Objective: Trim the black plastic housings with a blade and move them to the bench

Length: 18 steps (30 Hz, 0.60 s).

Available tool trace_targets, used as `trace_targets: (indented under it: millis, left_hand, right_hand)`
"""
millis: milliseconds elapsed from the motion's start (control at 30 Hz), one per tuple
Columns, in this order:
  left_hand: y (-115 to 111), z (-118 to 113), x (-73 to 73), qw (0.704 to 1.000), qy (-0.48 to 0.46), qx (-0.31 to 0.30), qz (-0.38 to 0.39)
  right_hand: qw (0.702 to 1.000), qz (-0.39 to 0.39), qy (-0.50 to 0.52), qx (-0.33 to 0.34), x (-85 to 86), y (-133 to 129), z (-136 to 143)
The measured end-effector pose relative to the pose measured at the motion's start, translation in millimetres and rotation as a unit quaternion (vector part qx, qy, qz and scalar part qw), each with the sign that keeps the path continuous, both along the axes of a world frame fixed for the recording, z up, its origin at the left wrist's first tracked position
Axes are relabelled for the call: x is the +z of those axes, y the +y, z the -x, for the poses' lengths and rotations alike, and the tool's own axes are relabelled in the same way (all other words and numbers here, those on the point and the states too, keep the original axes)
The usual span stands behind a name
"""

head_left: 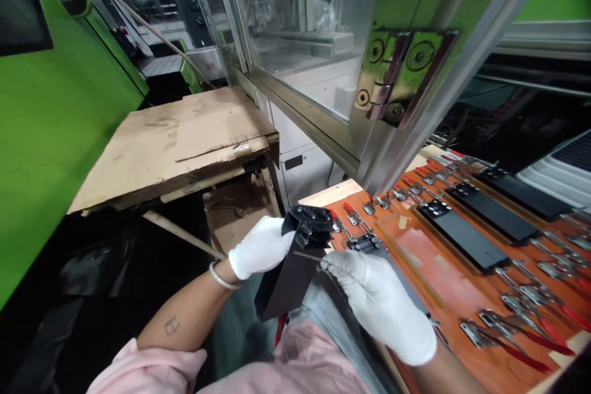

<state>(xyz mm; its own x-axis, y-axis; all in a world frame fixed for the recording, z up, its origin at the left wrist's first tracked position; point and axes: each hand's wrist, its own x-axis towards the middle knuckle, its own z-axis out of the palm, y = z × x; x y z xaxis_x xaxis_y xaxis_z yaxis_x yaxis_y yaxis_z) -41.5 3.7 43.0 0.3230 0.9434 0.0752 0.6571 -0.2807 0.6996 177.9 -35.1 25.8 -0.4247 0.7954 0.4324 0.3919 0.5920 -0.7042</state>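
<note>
My left hand, in a white glove, is closed around a long black moulded part. The part is tilted, with its ribbed, bracket-like end up and its flat side facing me. In its own white glove, my right hand pinches a thin grey rod-like tool between thumb and fingertips. The tool's tip points left across the part's flat face, just below the ribbed end; I cannot tell whether it touches. My left palm side and the part's rear are hidden.
To the right, an orange fixture board carries several black panels and metal toggle clamps with red handles. A cardboard-covered table stands ahead left, beside a green machine. A hinged, aluminium-framed clear door juts in above the board.
</note>
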Motion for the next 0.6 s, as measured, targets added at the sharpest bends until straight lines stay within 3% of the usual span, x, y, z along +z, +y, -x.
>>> trace_targets:
  millis: [100, 233, 367, 500, 600]
  left_hand:
    - [-0.3, -1.6, -0.3, 1.0, 0.02, -0.021, -0.001]
    - [0.8, -1.8, -1.6, 0.998, -0.012, -0.024, 0.056]
    - [1.8, -1.4, -2.8, 0.989, -0.073, -0.049, 0.115]
    - [0.9, -3.9, -2.3, 0.972, -0.123, -0.098, 0.176]
    - [-1.0, -6.4, -2.2, 0.966, -0.127, -0.114, 0.194]
  right_hand:
    - [0.997, -0.013, -0.041, -0.065, 0.8, 1.0, 1.8]
    - [0.997, -0.039, -0.073, 0.008, 5.1, 1.2, -1.3]
    - [0.992, -0.079, -0.089, -0.035, 14.1, 3.4, -9.7]
    - [0.99, -0.117, -0.076, 0.034, 21.6, 8.7, -17.2]
    - [0.987, -0.129, -0.08, 0.051, 20.4, 12.3, -19.2]
